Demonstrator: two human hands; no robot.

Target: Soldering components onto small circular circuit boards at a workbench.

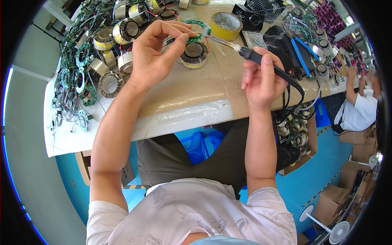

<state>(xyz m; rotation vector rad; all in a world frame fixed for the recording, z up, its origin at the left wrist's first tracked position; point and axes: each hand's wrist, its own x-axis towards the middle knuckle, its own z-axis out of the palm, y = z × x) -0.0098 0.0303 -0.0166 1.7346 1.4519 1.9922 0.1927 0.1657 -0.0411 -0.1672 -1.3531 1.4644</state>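
Observation:
My left hand (157, 51) pinches a green ring-shaped circuit board (196, 39) between thumb and fingers, holding it above the table. Directly below the board stands a round wound coil (193, 64) with a pale band and a dark core; a red wire runs beside it. In my right hand (264, 81) is a soldering iron (251, 55), gripped by its dark handle. Its metal tip points left and reaches the board's right edge; whether it touches cannot be told. The iron's black cord loops down past my right wrist.
A yellow tape roll (226, 29) sits behind the board. Several coils (110, 84) and a heap of wired green boards crowd the left. At right are a black soldering station (281, 51) and blue-handled tool (301, 57). A box of coils (300, 141) stands below; a co-worker (359, 108) is far right.

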